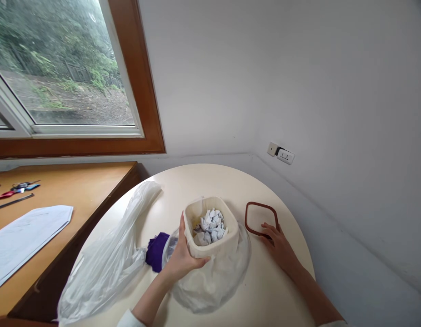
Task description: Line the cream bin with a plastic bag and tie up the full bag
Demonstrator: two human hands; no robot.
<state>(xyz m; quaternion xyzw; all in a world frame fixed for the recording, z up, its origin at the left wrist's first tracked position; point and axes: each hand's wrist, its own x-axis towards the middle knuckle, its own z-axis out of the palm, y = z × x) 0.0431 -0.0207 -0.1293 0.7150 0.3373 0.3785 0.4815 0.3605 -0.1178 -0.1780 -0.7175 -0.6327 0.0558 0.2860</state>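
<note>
A small cream waste bin stands on the round table, with crumpled white paper inside. My left hand grips its left side and near corner, thumb along the front and fingers up the side. A thin clear plastic bag hangs loosely around the bin and spreads over the table. To the right, a reddish-brown square ring lies on the tabletop. My right hand has its fingers and thumb closed around the ring's near right corner. A purple cloth-like item lies left of the bin, partly behind the bag.
A long, crumpled clear plastic bag stretches along the left of the round table. On the wooden desk are papers, a pen and keys. A wall socket is at right, a window at left.
</note>
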